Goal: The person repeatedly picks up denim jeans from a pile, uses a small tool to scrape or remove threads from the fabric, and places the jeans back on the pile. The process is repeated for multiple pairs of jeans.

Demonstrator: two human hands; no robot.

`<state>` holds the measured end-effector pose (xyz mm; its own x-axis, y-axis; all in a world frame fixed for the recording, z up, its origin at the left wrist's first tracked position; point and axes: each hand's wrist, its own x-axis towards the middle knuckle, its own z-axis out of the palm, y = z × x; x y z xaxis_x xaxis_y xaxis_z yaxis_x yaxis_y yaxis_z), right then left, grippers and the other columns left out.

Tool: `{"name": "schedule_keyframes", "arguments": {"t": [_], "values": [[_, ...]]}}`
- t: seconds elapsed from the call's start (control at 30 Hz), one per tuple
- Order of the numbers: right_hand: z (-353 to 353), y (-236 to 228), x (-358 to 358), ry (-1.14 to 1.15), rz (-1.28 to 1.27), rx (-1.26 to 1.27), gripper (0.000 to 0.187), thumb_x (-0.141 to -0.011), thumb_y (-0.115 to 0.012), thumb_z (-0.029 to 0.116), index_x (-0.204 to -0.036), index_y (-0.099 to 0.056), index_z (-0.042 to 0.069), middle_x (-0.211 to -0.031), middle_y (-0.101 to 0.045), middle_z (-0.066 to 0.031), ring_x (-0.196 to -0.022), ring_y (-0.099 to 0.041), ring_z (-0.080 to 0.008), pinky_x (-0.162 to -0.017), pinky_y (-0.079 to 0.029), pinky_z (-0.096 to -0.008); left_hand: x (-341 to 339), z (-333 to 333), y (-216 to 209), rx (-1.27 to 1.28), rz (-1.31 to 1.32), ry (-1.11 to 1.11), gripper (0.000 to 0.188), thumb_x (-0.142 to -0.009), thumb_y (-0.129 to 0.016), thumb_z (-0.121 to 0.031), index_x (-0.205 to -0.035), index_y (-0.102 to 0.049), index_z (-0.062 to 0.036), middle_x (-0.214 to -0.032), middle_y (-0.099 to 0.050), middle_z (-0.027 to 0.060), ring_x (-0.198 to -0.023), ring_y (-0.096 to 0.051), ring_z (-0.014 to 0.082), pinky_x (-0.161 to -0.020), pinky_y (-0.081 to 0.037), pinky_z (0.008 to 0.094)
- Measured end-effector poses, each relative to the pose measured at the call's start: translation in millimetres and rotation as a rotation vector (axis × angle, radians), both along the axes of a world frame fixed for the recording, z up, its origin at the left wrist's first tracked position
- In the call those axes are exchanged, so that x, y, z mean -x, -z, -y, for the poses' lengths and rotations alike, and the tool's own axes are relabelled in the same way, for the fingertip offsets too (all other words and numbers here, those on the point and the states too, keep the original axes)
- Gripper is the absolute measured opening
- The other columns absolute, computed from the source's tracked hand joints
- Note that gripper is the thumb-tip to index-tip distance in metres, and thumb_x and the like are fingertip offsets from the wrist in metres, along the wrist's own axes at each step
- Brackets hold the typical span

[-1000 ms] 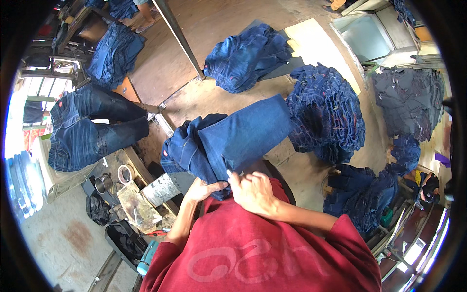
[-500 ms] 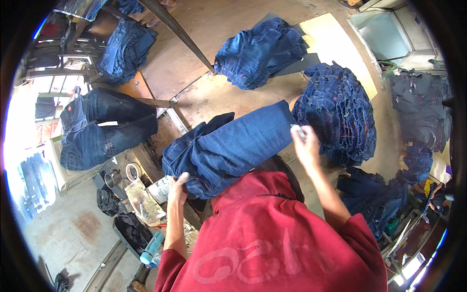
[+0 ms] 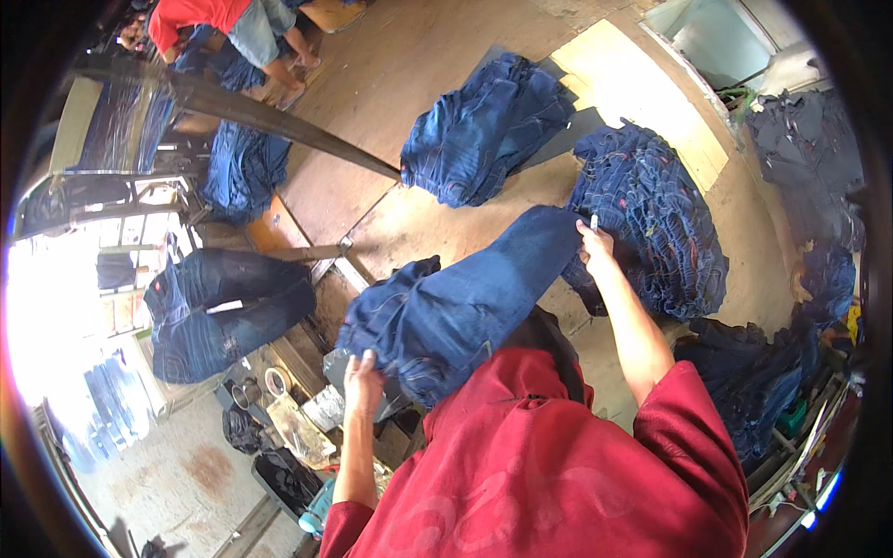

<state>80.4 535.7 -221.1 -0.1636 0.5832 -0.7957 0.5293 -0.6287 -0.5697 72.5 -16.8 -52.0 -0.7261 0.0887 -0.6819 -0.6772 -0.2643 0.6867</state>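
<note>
A pair of blue jeans [image 3: 474, 288] stretches in the air across my front, its leg slanting up to the right. My left hand [image 3: 364, 383] is closed on the crumpled waist end. At the leg's far end, my right hand [image 3: 597, 249] pinches the hem corner; a small whitish thing, too small to make out, pokes up from its fingers. Just behind that hand stands a thick stack of folded jeans [image 3: 651, 219]. Another pair of dark jeans [image 3: 228, 312] lies to the left with a white label on it.
More jeans [image 3: 488, 130] lie heaped on the floor ahead, near a slanting post [image 3: 298, 135]. A tape roll [image 3: 277, 380] and a worn board [image 3: 299, 430] sit by my left arm. A person in red [image 3: 191, 19] bends at the far left. Dark garments [image 3: 744, 372] are piled at right.
My view has swung left, bringing another person into sight. My right hand has moved up and outward with the hem, and the leg now hangs more twisted. Both hands keep hold.
</note>
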Motion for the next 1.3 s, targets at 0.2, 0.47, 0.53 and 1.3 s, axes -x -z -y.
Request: {"name": "schedule_keyframes", "arguments": {"t": [0.2,0.47,0.53,1.3], "values": [[-31,-55,-27,-0.576,-0.008,0.098,0.047,-0.091,-0.086,0.057,-0.084,-0.069,0.014,-0.066,-0.052,0.0083,-0.049,-0.043,-0.0036,-0.044,-0.031,-0.0265,43,-211,22,0.029,-0.004,0.205,0.02,-0.104,-0.072,-0.01,-0.117,-0.057,-0.0092,-0.098,-0.064,0.003,-0.076,-0.064,0.019,-0.073,-0.059,0.0409],[-96,-165,-99,-0.567,-0.003,-1.128,0.047,-0.098,-0.081,0.043,-0.083,-0.061,0.003,-0.066,-0.06,-0.012,-0.06,-0.059,-0.028,-0.062,-0.048,-0.0431,167,-406,-13,-0.249,-0.223,0.433,0.021,-0.109,-0.063,-0.014,-0.129,-0.059,-0.0136,-0.108,-0.076,0.0048,-0.083,-0.076,0.0213,-0.052,-0.057,0.0352],[-146,-174,-110,-0.447,0.184,-1.123,0.041,-0.095,-0.082,0.04,-0.084,-0.064,0.005,-0.068,-0.067,-0.0149,-0.067,-0.072,-0.0339,-0.065,-0.055,-0.0457,206,-428,-33,-0.221,-0.224,0.347,0.023,-0.107,-0.065,-0.011,-0.129,-0.061,-0.0152,-0.108,-0.076,0.0011,-0.084,-0.077,0.0207,-0.052,-0.057,0.0339],[-278,-123,-171,-0.583,0.27,-1.132,0.034,-0.1,-0.066,0.022,-0.122,-0.056,-0.001,-0.106,-0.067,-0.0264,-0.096,-0.067,-0.0428,-0.087,-0.053,-0.0504,205,-197,86,0.458,-0.3,0.525,0.043,-0.102,-0.053,-0.005,-0.142,-0.068,-0.0052,-0.106,-0.077,0.0116,-0.085,-0.071,0.0184,-0.076,-0.06,0.0317]]}}
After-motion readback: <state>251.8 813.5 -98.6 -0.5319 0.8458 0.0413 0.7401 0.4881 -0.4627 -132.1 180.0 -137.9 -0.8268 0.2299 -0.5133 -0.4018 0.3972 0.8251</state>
